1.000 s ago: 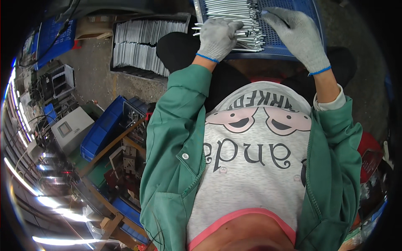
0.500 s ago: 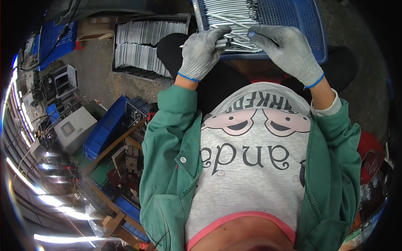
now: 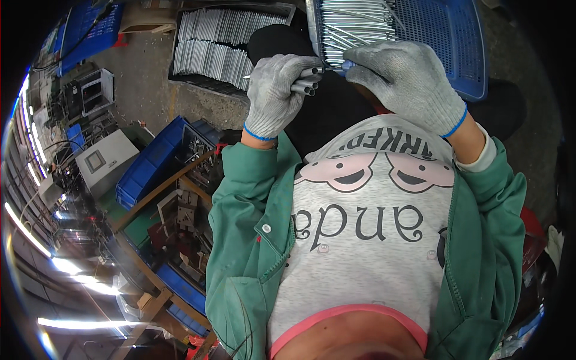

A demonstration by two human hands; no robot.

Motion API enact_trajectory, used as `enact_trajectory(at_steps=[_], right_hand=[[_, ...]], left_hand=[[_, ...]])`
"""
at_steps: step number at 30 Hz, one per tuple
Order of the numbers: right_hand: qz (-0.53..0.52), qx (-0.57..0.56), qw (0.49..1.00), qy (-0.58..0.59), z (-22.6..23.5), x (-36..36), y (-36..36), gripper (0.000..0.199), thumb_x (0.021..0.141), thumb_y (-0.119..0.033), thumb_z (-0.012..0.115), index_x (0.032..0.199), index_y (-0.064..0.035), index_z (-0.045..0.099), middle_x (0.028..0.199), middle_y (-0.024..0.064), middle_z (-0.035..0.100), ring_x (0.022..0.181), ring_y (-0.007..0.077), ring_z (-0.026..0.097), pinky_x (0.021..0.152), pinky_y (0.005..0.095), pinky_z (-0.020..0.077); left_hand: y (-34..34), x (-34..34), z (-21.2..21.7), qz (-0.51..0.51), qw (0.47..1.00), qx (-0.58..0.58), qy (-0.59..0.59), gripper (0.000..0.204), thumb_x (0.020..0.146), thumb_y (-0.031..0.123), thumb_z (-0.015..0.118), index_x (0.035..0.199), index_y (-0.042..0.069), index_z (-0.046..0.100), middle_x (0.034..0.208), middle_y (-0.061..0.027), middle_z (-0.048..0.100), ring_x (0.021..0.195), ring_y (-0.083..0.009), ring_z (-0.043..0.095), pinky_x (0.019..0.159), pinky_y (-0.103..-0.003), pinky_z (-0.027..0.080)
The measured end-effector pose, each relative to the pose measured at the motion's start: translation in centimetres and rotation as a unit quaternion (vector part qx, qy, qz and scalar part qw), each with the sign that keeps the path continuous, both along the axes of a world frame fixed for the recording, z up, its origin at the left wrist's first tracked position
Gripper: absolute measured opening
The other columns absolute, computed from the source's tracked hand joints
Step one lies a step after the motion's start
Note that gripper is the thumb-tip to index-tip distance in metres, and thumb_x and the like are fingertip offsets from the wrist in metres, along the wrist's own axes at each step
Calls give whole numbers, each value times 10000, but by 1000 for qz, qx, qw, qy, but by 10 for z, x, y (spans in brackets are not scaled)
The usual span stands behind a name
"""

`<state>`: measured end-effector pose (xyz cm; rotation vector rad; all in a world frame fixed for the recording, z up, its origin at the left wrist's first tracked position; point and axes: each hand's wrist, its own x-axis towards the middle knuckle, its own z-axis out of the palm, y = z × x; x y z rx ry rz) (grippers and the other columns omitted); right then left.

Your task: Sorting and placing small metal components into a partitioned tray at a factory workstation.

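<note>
The left hand [image 3: 277, 96], in a grey glove, is closed round a small bundle of short metal tubes [image 3: 304, 84], their open ends pointing right. The right hand [image 3: 409, 84], gloved too, pinches at the tips of that bundle with curled fingers; whether it holds a tube of its own I cannot tell, as the glove hides the contact. Both hands meet just over the near edge of a blue tray [image 3: 451, 42] that lies across the lap, with more loose tubes [image 3: 354, 27] heaped in its left half.

The likeliest slip is a tube sliding out of the left fist. The bundle is held only at one end, the gloves are thick, and a smooth round tube can work loose as the right fingers tug or push at its neighbours. The hands hang at the tray's near rim, not over its middle, so a dropped tube would probably fall onto the dark lap or to the floor, not back into the tray.

A second risk is the tray itself: it rests on the knees, and a leg shift could tip it and spill the heap.

Far left on the floor, a dark box [image 3: 222, 42] holds rows of tubes, well apart from the hands.
</note>
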<state>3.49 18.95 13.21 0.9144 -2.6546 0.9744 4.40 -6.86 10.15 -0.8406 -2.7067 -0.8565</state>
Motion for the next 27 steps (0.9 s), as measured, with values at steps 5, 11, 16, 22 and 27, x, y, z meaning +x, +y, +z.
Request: enact_trajectory(at_steps=[5, 11, 16, 22, 27], right_hand=[[9, 36, 999, 0, -6, -2, -5, 229, 895, -266, 714, 1007, -79, 783, 800, 45, 755, 587, 157, 629, 563, 274, 494], [11, 82, 995, -60, -6, 2, -9, 224, 902, -276, 702, 993, -89, 784, 792, 41, 754, 582, 170, 639, 566, 283, 502], [0, 87, 989, -115, 4, -3, -12, 216, 906, -273, 695, 982, -93, 786, 766, 45, 748, 561, 186, 635, 562, 293, 506], [4, 91, 987, -135, -3, 3, -12, 223, 910, -280, 694, 973, -89, 791, 730, 54, 738, 547, 192, 631, 553, 297, 509], [-8, 53, 990, -131, 1, -6, -14, 239, 911, -296, 703, 979, -87, 797, 719, 58, 736, 544, 192, 632, 546, 289, 509]], left_hand=[[5, 3, -2, -7, 999, 38, 5, 326, 710, 108, 742, 1034, 138, 735, 846, 17, 721, 716, -168, 657, 732, -317, 503], [10, 9, -2, 19, 998, 6, 60, 302, 725, 138, 757, 1027, 146, 742, 844, 24, 717, 722, -162, 657, 745, -316, 503], [11, 11, 1, 37, 994, -30, 96, 298, 733, 164, 772, 1029, 148, 742, 854, 23, 717, 724, -159, 656, 758, -320, 502], [12, 9, -3, 38, 994, -23, 103, 297, 736, 171, 779, 1030, 153, 741, 866, 19, 719, 723, -161, 654, 769, -324, 498], [12, 9, 1, 44, 994, -30, 99, 278, 736, 169, 778, 1012, 157, 748, 859, 16, 720, 718, -163, 651, 764, -325, 497]])
